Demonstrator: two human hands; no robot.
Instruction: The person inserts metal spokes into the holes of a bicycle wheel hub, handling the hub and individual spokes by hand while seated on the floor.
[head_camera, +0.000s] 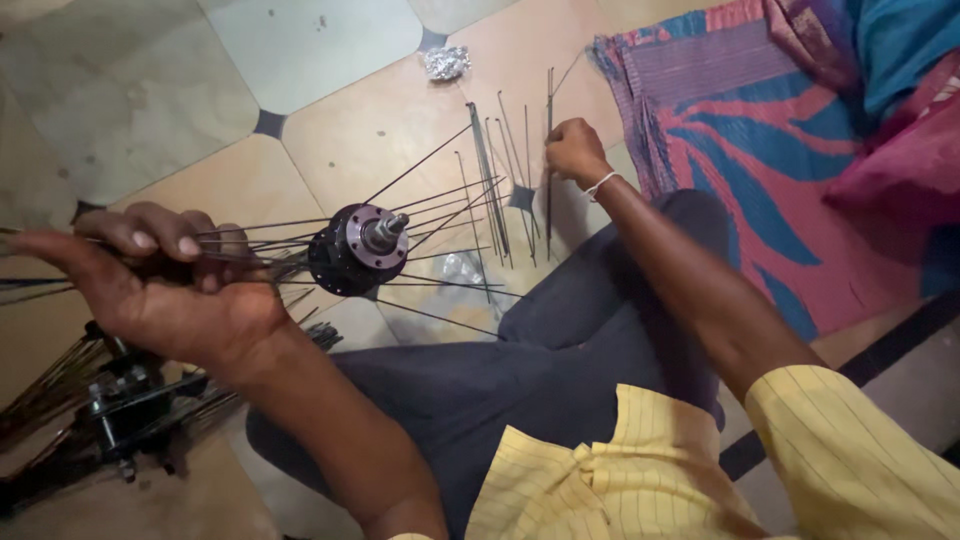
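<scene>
Left hand (165, 285): curled shut around a bundle of thin spokes (255, 245) fanned from the black wheel hub (358, 250), which is held above the knee.
Right hand (575, 150): fingers pinched together on loose spokes (510, 170) laid on the tiled floor (330, 40).
Beside: a striped mat (760, 150) is spread at right.

place: home floor used as a cycle-repair spot
floor: large beige stone tiles (150, 90)
textile: striped pink-blue mat (740, 130)
work signs: loose spokes (500, 170), wheel hub (355, 250), second hub (125, 405)
</scene>
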